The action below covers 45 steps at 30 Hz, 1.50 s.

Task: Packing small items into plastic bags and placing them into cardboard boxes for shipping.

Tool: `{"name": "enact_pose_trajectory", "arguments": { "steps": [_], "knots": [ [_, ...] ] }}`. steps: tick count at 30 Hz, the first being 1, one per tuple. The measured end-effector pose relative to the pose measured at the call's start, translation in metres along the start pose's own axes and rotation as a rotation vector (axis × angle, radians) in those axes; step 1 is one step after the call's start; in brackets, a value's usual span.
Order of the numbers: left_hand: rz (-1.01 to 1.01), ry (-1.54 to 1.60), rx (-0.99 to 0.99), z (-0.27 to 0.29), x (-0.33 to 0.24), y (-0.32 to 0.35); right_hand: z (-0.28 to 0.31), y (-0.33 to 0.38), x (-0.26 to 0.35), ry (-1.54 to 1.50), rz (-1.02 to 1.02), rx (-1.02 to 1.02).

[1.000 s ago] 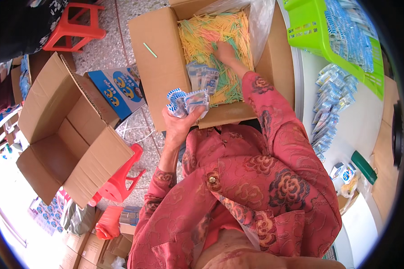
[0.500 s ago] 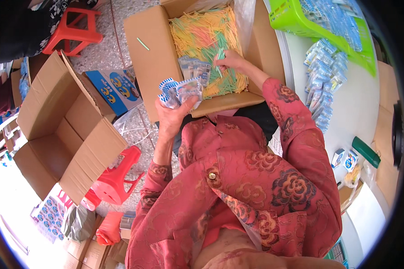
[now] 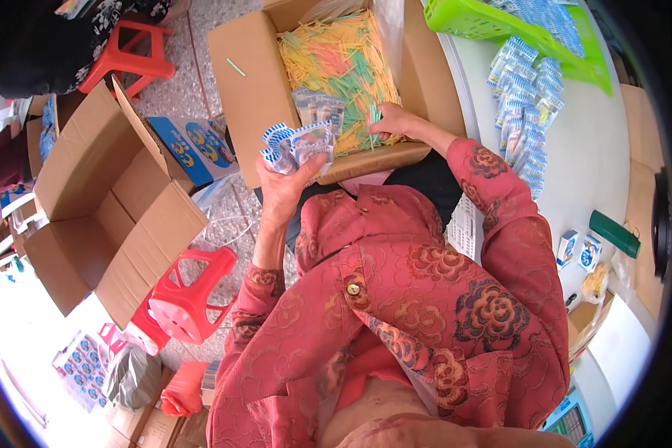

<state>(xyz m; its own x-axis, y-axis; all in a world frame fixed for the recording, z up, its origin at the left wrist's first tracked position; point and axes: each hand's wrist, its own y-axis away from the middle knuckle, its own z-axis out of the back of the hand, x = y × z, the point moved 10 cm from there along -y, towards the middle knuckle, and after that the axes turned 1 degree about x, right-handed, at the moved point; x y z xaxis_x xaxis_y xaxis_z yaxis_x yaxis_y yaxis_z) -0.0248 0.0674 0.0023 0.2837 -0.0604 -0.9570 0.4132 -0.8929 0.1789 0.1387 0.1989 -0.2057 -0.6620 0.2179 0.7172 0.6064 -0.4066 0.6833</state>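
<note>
My left hand (image 3: pixel 282 193) is closed on a fanned bundle of small clear packets (image 3: pixel 310 142) with blue-and-white checked ends, held at the near left edge of an open cardboard box (image 3: pixel 235 89). The box is filled with thin short sticks (image 3: pixel 334 56) in yellow, green and orange. Over the box's near right part, my right hand (image 3: pixel 397 122) pinches a few green sticks (image 3: pixel 374 116). More clear packets (image 3: pixel 322 110) lie on the sticks just beyond my left hand. A single green stick (image 3: pixel 236 67) rests on the box's left flap.
On the white table at right lie a heap of filled packets (image 3: pixel 519 112), a green basket (image 3: pixel 455 22) of packets, small boxes (image 3: pixel 590 252) and a dark green case (image 3: pixel 614 234). At left stand an empty-looking cardboard box (image 3: pixel 89 231) and red stools (image 3: pixel 190 299), (image 3: pixel 131 56).
My right hand has drawn nearer and to the right within the box, with green sticks still in its fingers. My left hand keeps its bundle in nearly the same place. The view has shifted slightly.
</note>
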Motion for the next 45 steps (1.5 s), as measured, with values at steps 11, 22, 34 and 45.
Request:
{"name": "enact_pose_trajectory", "arguments": {
  "steps": [11, 22, 34, 45],
  "knots": [
    [0.058, -0.112, 0.062, -0.011, 0.008, 0.004, -0.030, -0.001, -0.018, 0.128, -0.070, 0.230],
    [0.112, -0.130, 0.136, -0.027, 0.019, 0.001, 0.044, 0.110, 0.149, -0.321, 0.424, -0.215],
    [0.161, 0.023, 0.156, -0.051, 0.025, 0.001, -0.017, 0.235, 0.247, 0.532, 1.362, -0.491],
    [0.209, -0.019, 0.225, -0.052, 0.030, 0.002, -0.014, 0.212, 0.242, 0.343, 1.088, -0.175]
  ]
}}
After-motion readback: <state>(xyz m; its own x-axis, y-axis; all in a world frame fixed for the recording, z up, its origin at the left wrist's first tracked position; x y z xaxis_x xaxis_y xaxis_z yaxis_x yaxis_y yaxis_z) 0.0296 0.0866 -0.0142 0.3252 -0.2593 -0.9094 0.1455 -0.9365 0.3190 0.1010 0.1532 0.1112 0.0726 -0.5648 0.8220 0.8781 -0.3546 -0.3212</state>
